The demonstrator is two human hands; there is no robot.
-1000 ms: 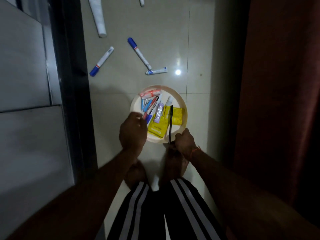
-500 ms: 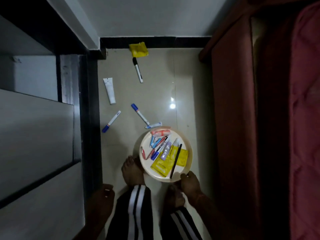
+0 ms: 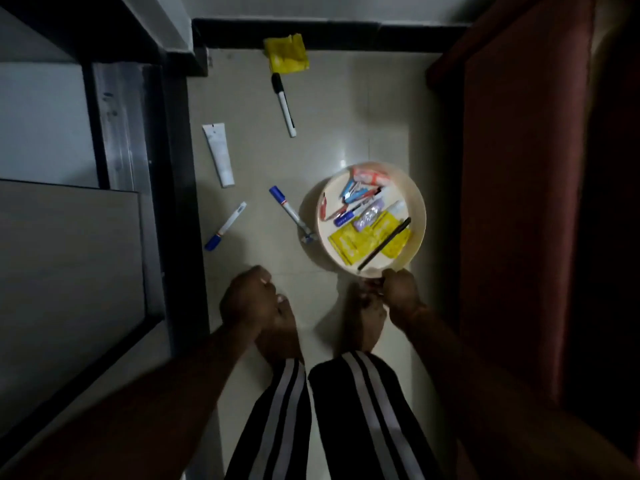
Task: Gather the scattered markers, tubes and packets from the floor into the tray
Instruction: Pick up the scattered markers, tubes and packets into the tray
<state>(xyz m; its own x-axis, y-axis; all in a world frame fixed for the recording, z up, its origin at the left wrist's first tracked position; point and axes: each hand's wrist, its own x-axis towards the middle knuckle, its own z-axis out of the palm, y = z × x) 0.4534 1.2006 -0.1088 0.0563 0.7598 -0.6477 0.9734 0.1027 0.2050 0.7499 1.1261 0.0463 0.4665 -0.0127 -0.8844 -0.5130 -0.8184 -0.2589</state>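
My right hand (image 3: 400,292) grips the near rim of the round cream tray (image 3: 417,202), which carries yellow packets, small tubes, markers and a black pen. My left hand (image 3: 247,299) hangs as an empty loose fist over my left foot, apart from the tray. On the floor lie a blue-capped marker (image 3: 289,211) just left of the tray, a second blue-capped marker (image 3: 225,226), a white tube (image 3: 219,154), a black-capped marker (image 3: 284,103) and a yellow packet (image 3: 285,51) by the far wall. A small tube end (image 3: 309,238) peeks out beside the tray's left edge.
A dark cabinet frame (image 3: 176,174) runs along the left of the narrow floor strip. A dark red bed side (image 3: 519,188) closes the right. A black skirting (image 3: 311,32) ends the floor at the back. My bare feet (image 3: 367,323) stand just before the tray.
The tray has shifted right and farther along the floor with my right hand on its rim. My left hand has come up into view over my left foot.
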